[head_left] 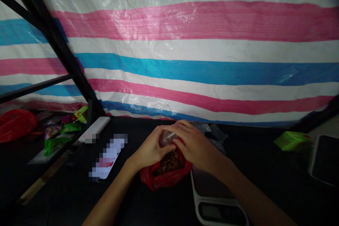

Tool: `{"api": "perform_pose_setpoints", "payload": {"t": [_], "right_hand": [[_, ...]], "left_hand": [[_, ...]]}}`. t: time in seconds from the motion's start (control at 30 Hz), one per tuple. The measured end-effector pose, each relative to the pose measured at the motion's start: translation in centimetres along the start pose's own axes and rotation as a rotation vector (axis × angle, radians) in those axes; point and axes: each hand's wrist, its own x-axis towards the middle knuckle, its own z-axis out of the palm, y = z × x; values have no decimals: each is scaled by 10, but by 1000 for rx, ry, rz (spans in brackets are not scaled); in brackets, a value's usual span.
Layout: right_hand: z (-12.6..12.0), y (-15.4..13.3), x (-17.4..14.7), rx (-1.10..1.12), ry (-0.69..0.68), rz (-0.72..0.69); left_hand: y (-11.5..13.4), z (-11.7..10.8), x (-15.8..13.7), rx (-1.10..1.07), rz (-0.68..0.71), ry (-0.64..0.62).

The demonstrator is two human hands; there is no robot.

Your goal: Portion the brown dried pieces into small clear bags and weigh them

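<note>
Both hands meet around a small clear plastic jar (pixel 167 137) near the middle of the table. My left hand (pixel 148 150) wraps its left side, thumb along the front. My right hand (pixel 189 142) closes over the top and right side, its fingers hiding much of the jar. Just below the jar sits a red plastic bag (pixel 165 182), its mouth spread wide. Inside it lie loose brown dried bits (pixel 171 162), too small to name. Close by my right forearm is a kitchen scale (pixel 212 183) with a dark plate and a display, partly covered by that arm.
A lit phone (pixel 108 159) and a white oblong object (pixel 94 129) lie to the left. Beyond them are green packets (pixel 59 137) and another red bag (pixel 17 125). Clear plastic (pixel 215 134) lies behind my right hand; a yellow-green box (pixel 292 141) stands right. Striped sheeting (pixel 185 49) hangs behind.
</note>
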Motion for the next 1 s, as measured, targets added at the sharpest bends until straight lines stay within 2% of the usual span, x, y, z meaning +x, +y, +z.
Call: {"api": "perform_pose_setpoints", "payload": {"t": [0.2, 0.3, 0.37, 0.43, 0.53, 0.63, 0.73, 0.8, 0.87, 0.93, 1.0], "right_hand": [[1, 0, 3, -10, 83, -6], [-3, 1, 2, -31, 131, 58], [-9, 1, 0, -38, 108, 105], [-13, 1, -3, -41, 25, 123], [-10, -1, -9, -69, -205, 117], [8, -1, -13, -118, -418, 100], [30, 0, -14, -173, -477, 80], [40, 0, -13, -203, -478, 81], [47, -1, -12, -218, -485, 89], [51, -2, -12, -204, -481, 96], [54, -1, -12, -161, -451, 110]], "left_hand": [[3, -3, 3, -28, -9, -14], [5, -9, 4, -34, -4, -28], [3, -16, 5, -35, -33, -17], [-3, -23, 5, -17, -72, 10], [-15, -30, 5, 51, -115, 27], [-25, -34, 5, 111, -136, -5], [-30, -38, 2, 203, -150, -64], [-32, -43, -2, 289, -253, -108], [-36, -47, -6, 317, -422, -174], [-40, -49, -9, 245, -560, -241], [-44, -48, -9, 137, -612, -246]]}}
